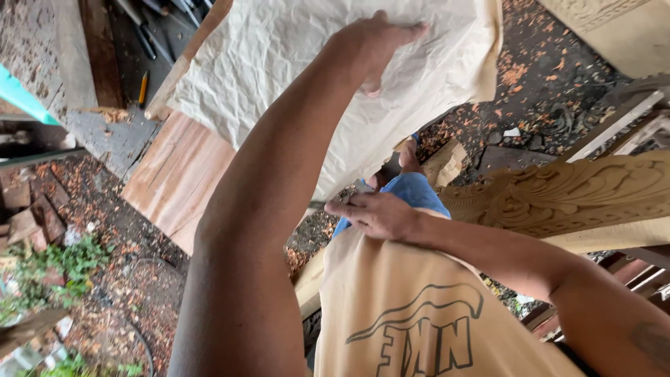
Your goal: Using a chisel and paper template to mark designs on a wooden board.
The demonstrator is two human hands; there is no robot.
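- Left hand at twelve o'clock, palm flat and fingers spread on the crumpled sheet of paper, gripping nothing.
- Paper draped over a wooden board, toward eleven o'clock.
- Right hand at centre, fingers bent at the shirt hem; grip unclear.
- Carved wooden panel at three o'clock.

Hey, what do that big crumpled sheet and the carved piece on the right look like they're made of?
The sheet under the left hand looks like thin cream paper, matte, creased all over. The carved piece looks like pale unfinished wood: raw surface, relief scrollwork, with wood chips on the ground nearby.
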